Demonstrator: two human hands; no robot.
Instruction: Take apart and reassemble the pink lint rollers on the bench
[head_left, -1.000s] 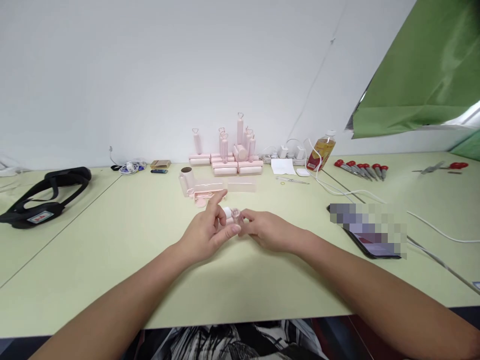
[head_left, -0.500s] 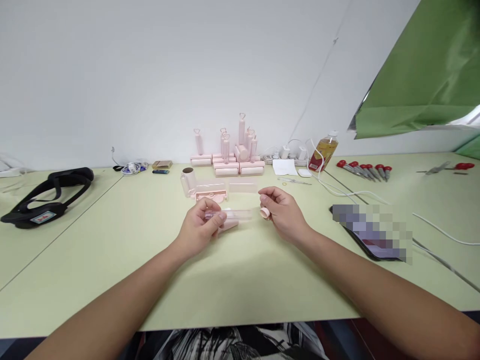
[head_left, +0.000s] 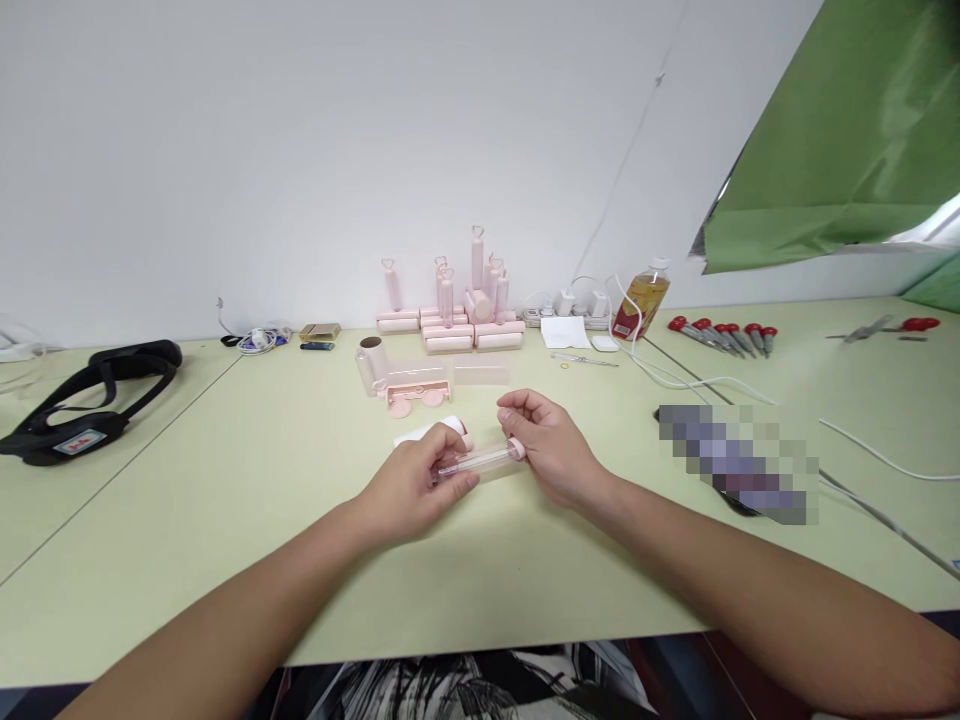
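My left hand (head_left: 417, 482) is closed on the left end of a clear plastic tube (head_left: 480, 461) held just above the pale green table (head_left: 225, 480). My right hand (head_left: 551, 447) pinches a small pink cap (head_left: 517, 448) at the tube's right end. A white roll (head_left: 433, 431) with a pink end lies on the table just behind my left hand. Farther back lie loose pink parts (head_left: 414, 384) and a brown-cored roll (head_left: 372, 361).
A stack of pink lint rollers (head_left: 457, 310) stands at the wall. A black headset (head_left: 82, 400) lies at the left. A phone (head_left: 739, 462), white cables (head_left: 862, 450), red-handled screwdrivers (head_left: 720, 335) and a bottle (head_left: 642, 300) are at the right. Green sheet (head_left: 840, 130) hangs upper right.
The hands first held a small part together, then drew apart with the tube in the left and the cap in the right. Now the right hand has brought the cap to the tube's end.
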